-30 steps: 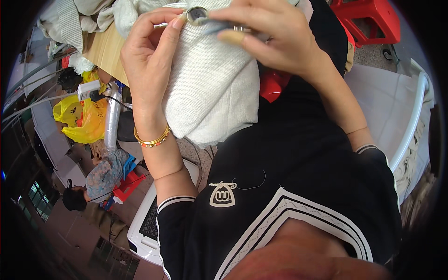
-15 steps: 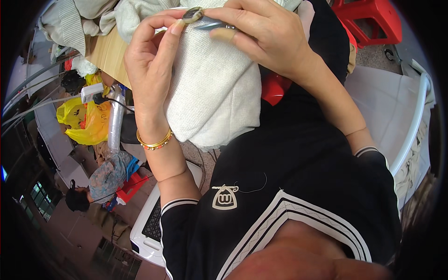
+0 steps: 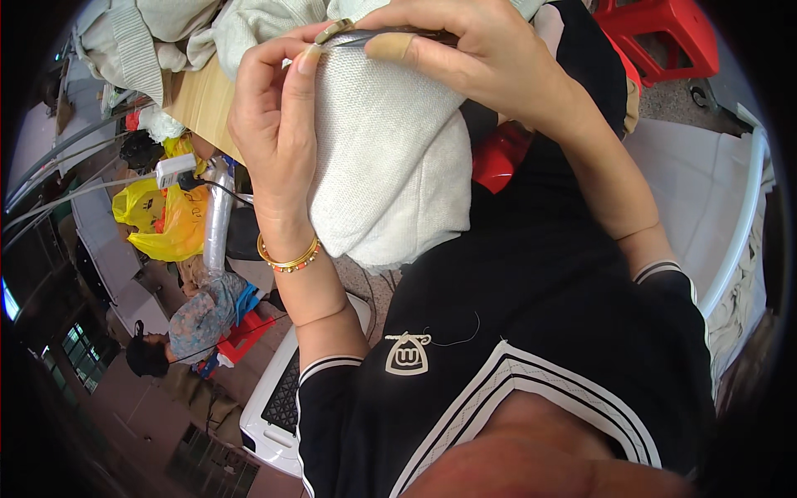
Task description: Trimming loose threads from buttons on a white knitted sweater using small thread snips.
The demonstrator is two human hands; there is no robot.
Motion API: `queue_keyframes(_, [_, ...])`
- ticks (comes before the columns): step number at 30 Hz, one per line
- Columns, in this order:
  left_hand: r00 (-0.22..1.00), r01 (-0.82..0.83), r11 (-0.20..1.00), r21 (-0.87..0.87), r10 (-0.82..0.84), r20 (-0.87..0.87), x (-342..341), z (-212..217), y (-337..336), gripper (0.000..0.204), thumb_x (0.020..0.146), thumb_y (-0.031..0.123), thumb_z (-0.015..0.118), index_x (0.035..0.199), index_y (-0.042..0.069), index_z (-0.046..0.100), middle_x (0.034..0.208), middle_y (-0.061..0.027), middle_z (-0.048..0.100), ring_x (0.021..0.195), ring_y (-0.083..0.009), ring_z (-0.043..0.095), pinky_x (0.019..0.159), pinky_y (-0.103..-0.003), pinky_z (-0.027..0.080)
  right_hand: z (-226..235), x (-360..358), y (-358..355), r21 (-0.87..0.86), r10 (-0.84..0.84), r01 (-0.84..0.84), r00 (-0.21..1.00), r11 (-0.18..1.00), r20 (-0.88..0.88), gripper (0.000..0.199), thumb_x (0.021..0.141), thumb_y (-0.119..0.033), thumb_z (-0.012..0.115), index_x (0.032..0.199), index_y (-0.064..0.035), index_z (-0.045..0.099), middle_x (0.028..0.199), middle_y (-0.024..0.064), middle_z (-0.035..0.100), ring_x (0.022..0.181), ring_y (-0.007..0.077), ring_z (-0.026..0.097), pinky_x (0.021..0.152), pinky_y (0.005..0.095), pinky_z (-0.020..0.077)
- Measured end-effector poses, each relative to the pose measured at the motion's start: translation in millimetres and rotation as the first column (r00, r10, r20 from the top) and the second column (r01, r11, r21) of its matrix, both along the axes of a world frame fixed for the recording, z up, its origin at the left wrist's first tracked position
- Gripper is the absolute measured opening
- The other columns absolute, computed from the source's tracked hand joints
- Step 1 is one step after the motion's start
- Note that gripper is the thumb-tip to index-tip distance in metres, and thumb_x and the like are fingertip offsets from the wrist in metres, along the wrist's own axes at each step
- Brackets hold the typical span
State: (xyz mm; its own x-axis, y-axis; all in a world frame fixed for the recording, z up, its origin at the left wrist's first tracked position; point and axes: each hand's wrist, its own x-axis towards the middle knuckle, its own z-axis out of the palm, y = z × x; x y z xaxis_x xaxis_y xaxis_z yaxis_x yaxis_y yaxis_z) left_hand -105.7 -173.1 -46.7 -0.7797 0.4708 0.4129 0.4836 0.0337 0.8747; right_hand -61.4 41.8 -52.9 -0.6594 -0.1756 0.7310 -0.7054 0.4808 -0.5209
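Observation:
A cream knitted garment point(image 3: 386, 158) lies over my lap and the table edge. At its upper part, my left hand point(image 3: 278, 124) pinches a round, olive-brown button point(image 3: 334, 31) between thumb and fingers, seen nearly edge-on. My right hand point(image 3: 481, 62) is closed around small dark metal scissors point(image 3: 355, 38), its thumb with a tan covering pressed along them. The blades point left and lie just under the button, close to my left fingertips. Any thread between blades and button is too small to make out.
A wooden table point(image 3: 199, 100) holds more cream knitwear point(image 3: 162, 37). At the left hang cables and a white plug block point(image 3: 174, 170) near yellow bags point(image 3: 170, 220). Another person point(image 3: 203, 319) sits beyond. A red stool point(image 3: 660, 37) and a pale cloth-lined bin point(image 3: 681, 183) stand at the right.
The scissors have moved left, bringing their blades from below the button's right side to right beneath it. The button has tipped more edge-on. The whole view has shifted slightly.

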Motion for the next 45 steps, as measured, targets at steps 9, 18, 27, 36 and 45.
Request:
queue_keyframes(9, [0.995,-0.082,0.983,-0.164,0.089,0.039,2.1,-0.5,-4.3,0.014,0.102,0.008,0.056,0.112,-0.001,0.059,0.110,-0.0070,0.067,0.093,-0.0061,0.059,0.083,-0.018,0.045,11.8,-0.1,-4.1,0.232,-0.172,0.212,0.968,0.950,-0.181,0.022,0.082,-0.013,0.072,0.097,0.0013,0.066,0.082,0.0119,0.056,0.078,0.0284,0.060,0.066,0.0365,0.0494])
queue_keyframes(18, [0.979,-0.175,0.969,-0.177,0.152,-0.139,4.3,-1.6,4.5,0.011,0.100,0.010,0.059,0.104,0.000,0.061,0.085,-0.0022,0.067,0.073,-0.0055,0.056,0.066,-0.021,0.046,30.3,9.3,-3.6,0.292,-0.158,0.151,0.987,0.944,-0.002,0.019,0.079,-0.013,0.068,0.093,-0.0003,0.064,0.083,0.0076,0.054,0.079,0.0240,0.060,0.064,0.0319,0.0511])
queue_keyframes(27, [0.957,-0.235,0.949,-0.212,0.188,-0.221,4.8,-1.9,5.9,0.009,0.099,0.011,0.061,0.103,0.003,0.062,0.077,-0.0032,0.065,0.068,-0.0082,0.057,0.063,-0.022,0.046,31.1,11.2,-4.9,0.313,-0.145,0.145,0.989,0.939,-0.021,0.019,0.080,-0.012,0.064,0.094,0.0009,0.066,0.083,0.0073,0.055,0.079,0.0225,0.059,0.062,0.0303,0.0498])
queue_keyframes(36, [0.988,-0.116,0.992,-0.045,0.120,0.100,-3.7,-14.2,-9.6,0.017,0.105,0.014,0.050,0.114,0.000,0.053,0.107,-0.0134,0.071,0.090,-0.0101,0.067,0.079,-0.021,0.052,28.0,9.8,-13.2,0.387,-0.195,0.213,0.977,0.897,-0.085,0.018,0.079,-0.011,0.067,0.095,-0.0028,0.068,0.081,0.0057,0.057,0.073,0.0216,0.060,0.058,0.0292,0.0485])
queue_keyframes(45, [0.893,-0.410,0.910,-0.066,0.415,0.176,19.5,0.4,-76.1,0.021,0.102,0.015,0.054,0.113,-0.002,0.060,0.114,-0.0169,0.069,0.097,-0.0199,0.070,0.083,-0.028,0.053,32.0,23.6,-0.7,0.197,-0.240,0.212,0.962,0.957,0.133,0.033,0.075,-0.002,0.078,0.107,0.0002,0.071,0.081,0.0094,0.062,0.072,0.0190,0.059,0.061,0.0275,0.0446])
